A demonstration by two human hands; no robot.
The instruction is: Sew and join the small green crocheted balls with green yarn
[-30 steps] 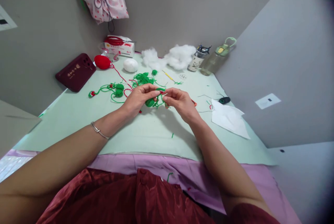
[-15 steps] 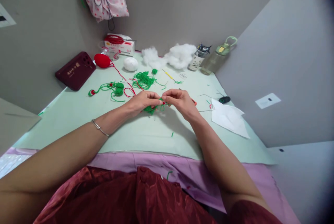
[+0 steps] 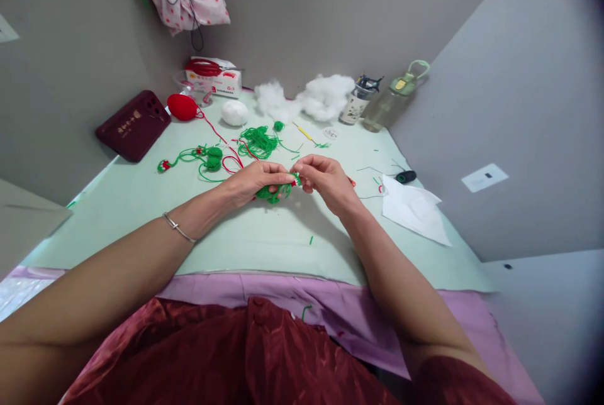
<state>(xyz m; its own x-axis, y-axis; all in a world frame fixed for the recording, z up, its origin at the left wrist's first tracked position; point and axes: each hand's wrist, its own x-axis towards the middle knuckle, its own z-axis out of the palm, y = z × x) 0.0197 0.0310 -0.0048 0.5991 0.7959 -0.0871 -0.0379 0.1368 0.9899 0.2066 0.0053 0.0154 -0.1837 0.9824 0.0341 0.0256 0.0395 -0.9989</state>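
Observation:
My left hand (image 3: 255,180) pinches a small green crocheted piece (image 3: 270,194) between thumb and fingers, a little above the table. A red and white patterned end (image 3: 295,180) of the piece sticks out past the left fingertips. My right hand (image 3: 326,180) meets it there, thumb and forefinger closed at its green edge. Whether those right fingers also hold a needle or thread is hidden. Loose green strands hang below the work. Beyond my hands lie a tangle of green yarn (image 3: 257,142) and a loop of red yarn (image 3: 232,162).
A red stuffed ball (image 3: 182,107), a white ball (image 3: 234,113) and white stuffing (image 3: 325,98) stand at the back. A yellow-handled crochet hook (image 3: 304,133) lies ahead. On the right are a water bottle (image 3: 389,103), a white sheet (image 3: 415,209) and black thread snips (image 3: 406,177); a phone (image 3: 134,126) leans left.
The red and white end of the crocheted piece now shows more clearly between my hands, and the green part has turned slightly. My right fingers have shifted a little up. The view tilts slightly.

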